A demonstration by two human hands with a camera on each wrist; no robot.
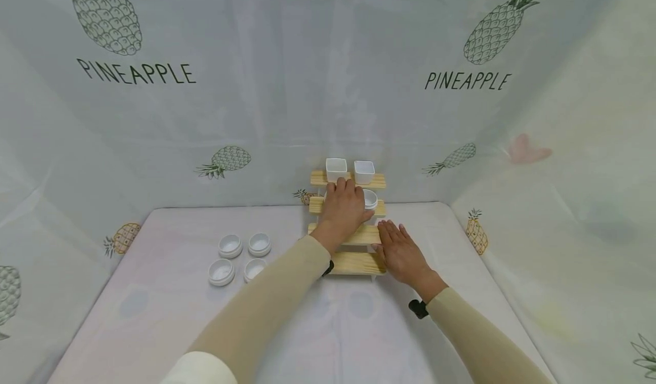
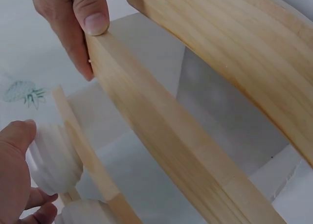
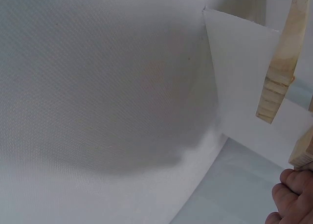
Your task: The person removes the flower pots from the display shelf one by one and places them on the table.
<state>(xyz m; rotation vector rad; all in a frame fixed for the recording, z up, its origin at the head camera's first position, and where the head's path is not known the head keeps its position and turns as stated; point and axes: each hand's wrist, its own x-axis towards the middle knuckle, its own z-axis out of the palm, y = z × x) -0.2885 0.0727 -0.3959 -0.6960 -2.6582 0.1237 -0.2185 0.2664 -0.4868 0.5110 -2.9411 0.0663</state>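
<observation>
A four-tiered stand with wooden planks is at the back of the table. My left hand reaches over its second plank from the top and grips a round white ramekin, thumb on one side and fingers on the other. Beside it on that plank sits another white ramekin, mostly hidden by my hand in the head view. My right hand rests against the right end of the third plank, its fingers fairly straight and its thumb touching the plank's edge.
Two square white cups, a left one and a right one, stand on the top plank. Several round white ramekins are grouped on the table left of the stand. Pineapple-print cloth hangs behind and at both sides.
</observation>
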